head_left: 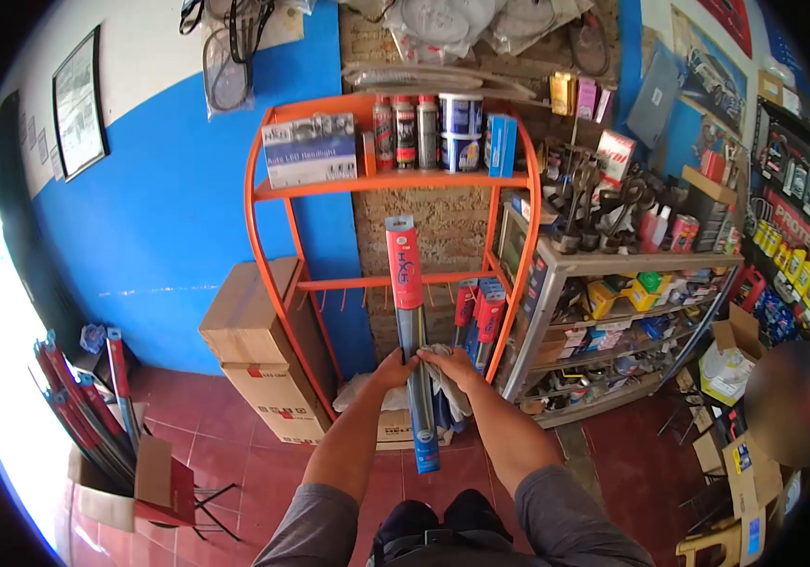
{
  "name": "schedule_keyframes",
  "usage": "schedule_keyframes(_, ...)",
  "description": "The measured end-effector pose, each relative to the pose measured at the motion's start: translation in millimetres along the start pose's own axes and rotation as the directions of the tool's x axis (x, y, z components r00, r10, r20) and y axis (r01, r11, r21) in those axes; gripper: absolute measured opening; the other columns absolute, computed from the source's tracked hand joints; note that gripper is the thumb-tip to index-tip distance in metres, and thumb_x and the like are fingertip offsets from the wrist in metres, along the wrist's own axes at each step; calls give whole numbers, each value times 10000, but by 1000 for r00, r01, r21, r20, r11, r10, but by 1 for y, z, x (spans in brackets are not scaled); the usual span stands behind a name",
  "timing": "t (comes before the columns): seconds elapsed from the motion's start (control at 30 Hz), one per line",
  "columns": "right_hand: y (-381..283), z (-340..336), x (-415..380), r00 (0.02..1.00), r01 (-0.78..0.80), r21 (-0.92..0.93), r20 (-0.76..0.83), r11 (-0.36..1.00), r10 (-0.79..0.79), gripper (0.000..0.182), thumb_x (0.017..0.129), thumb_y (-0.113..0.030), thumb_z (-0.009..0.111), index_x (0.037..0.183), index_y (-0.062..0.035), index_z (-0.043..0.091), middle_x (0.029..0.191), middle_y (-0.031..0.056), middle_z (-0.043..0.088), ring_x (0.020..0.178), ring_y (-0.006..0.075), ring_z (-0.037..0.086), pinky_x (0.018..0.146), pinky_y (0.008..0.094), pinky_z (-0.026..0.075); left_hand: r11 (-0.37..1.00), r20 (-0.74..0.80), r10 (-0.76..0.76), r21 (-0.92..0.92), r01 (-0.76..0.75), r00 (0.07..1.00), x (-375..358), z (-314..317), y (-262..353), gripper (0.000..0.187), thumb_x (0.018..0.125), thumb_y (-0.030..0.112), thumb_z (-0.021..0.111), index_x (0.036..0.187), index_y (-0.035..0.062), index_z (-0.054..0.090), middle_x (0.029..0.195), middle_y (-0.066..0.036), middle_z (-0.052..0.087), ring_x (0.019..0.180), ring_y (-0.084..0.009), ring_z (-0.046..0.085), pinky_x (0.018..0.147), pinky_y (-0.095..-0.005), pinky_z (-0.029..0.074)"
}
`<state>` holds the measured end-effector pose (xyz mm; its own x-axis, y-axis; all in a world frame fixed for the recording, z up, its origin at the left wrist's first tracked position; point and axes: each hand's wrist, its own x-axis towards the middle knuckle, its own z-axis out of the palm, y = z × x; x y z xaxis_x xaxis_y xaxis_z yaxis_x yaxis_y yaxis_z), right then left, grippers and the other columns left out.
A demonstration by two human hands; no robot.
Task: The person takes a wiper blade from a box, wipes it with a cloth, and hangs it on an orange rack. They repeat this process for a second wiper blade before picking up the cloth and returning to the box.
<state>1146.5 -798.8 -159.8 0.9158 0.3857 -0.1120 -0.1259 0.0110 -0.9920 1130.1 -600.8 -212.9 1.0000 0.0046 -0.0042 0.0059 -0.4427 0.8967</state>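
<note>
- Hands met at the middle of a long wiper blade package (412, 331), which stood nearly upright in front of the orange rack (263, 217), its red-labelled top above the hands and its blue end hanging below them.
- Left hand (394, 367) gripped the package from its left side, fingers curled and pressed together around it.
- Right hand (449, 364) held a white cloth (443, 364) against the package on the right side; its fingers were closed over the cloth, though how firmly could not be told.
- Both bare forearms reached forward from grey sleeves.
- Behind the hands, more red-and-blue wiper packages (481, 317) hung in the rack's lower part.
- On the rack's top shelf sat a headlight box (310, 149), spray cans (405, 130) and white tubs (461, 128).
- Brown cardboard cartons (258, 345) were stacked just left of the rack on the red tiled floor.
- Further left, an open carton (107, 487) held a bundle of long red packages (79, 402) leaning upward.
- To the right stood a metal shelving unit (613, 260) crowded with small boxes and bottles, with engine parts on its top.
</note>
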Motion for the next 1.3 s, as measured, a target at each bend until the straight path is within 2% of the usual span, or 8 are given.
schedule_keyframes(0.47,148,-35,104,940,335,-77,90,939,-328,374,837,-334,822,1035,-23,758,935,31,735,816,109,674,747,271,525,945,-362,300,238,-223,883,38,67,-101,506,990,410,615,1127,-75,566,986,-318,678,998,-458,672,811,-478,517)
schedule_keyframes(0.7,120,-9,126,800,591,-103,-49,800,-598,330,815,-347,829,967,-58,776,875,23,726,787,118,660,722,276,512,849,-423,519,355,-392,742,19,32,-61,425,986,368,635,1081,-44,584,915,-290,676,910,-412,692,752,-459,520)
schedule_keyframes(0.77,51,5,65,782,615,32,103,788,-614,308,821,-349,823,957,-75,783,825,9,716,729,90,644,657,255,495,782,-417,622,356,-511,663,-2,4,-10,393,986,348,643,1083,-30,600,872,-242,679,823,-331,689,720,-431,519)
schedule_keyframes(0.93,-96,38,-20,488,873,-12,30,488,-872,311,819,-360,826,947,-80,784,768,-25,697,626,56,607,561,222,455,547,-372,836,494,-676,404,-52,-75,132,416,969,378,674,1091,-19,651,883,-171,709,803,-213,675,720,-389,526)
schedule_keyframes(1.0,-145,49,-50,362,932,13,44,363,-931,322,815,-366,832,953,-79,781,770,-30,697,643,56,612,580,223,460,312,-276,945,600,-736,176,-71,-104,185,451,959,403,686,1126,-15,655,941,-175,729,881,-209,696,760,-370,539)
schedule_keyframes(1.07,-187,54,-60,168,985,-33,35,167,-985,322,818,-366,833,970,-89,769,802,-22,703,694,59,627,623,237,485,209,-204,976,763,-611,80,-106,-117,227,405,998,388,651,1146,11,639,924,-60,681,793,-92,570,696,-290,487)
schedule_keyframes(1.2,-240,62,-71,-76,997,-1,127,-77,-989,286,885,-337,776,1009,-80,758,840,39,715,754,99,633,691,284,502,322,-249,947,708,-628,204,-141,-132,275,359,1000,315,656,1206,23,620,985,-126,715,821,-162,684,694,-360,568)
schedule_keyframes(1.3,-245,66,-62,-146,989,7,187,-147,-972,247,968,-311,700,1007,-72,750,814,69,695,741,123,612,681,316,490,209,-242,969,672,-711,57,-141,-129,269,334,1007,287,642,1143,-18,633,902,-103,705,746,-161,667,645,-341,553)
